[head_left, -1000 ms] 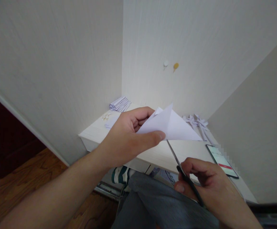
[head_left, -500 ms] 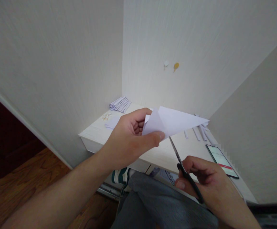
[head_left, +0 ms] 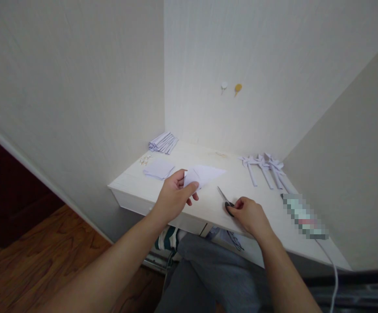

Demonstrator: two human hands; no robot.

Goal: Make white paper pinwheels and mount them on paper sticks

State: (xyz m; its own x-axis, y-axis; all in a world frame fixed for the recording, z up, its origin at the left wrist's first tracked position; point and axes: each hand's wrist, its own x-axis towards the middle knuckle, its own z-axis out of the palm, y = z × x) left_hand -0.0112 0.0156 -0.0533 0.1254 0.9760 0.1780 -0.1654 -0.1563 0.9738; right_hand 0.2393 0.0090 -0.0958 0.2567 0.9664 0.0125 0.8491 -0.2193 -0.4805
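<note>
My left hand (head_left: 176, 195) pinches a folded piece of white paper (head_left: 207, 174) between thumb and fingers, its pointed end reaching right above the table. Lower and to the right, my right hand (head_left: 250, 214) has its fingertips closed on the black handles of a pair of scissors (head_left: 224, 197). The blades point up and left, away from the paper, and lie at or just over the tabletop; whether they rest on it I cannot tell. Left of my left hand lies a stack of white paper squares (head_left: 158, 168).
On the white table (head_left: 205, 206), a bundle of rolled paper sticks (head_left: 163, 142) and small bits (head_left: 145, 160) lie at the back left. Several paper pinwheels (head_left: 267, 169) lie at the right. A blurred-out phone (head_left: 304, 217) with a white cable (head_left: 335, 278) sits near the right edge.
My right hand has moved the scissors away from the paper, forward and left, down to the tabletop. My left hand has drawn the folded paper left and lower.
</note>
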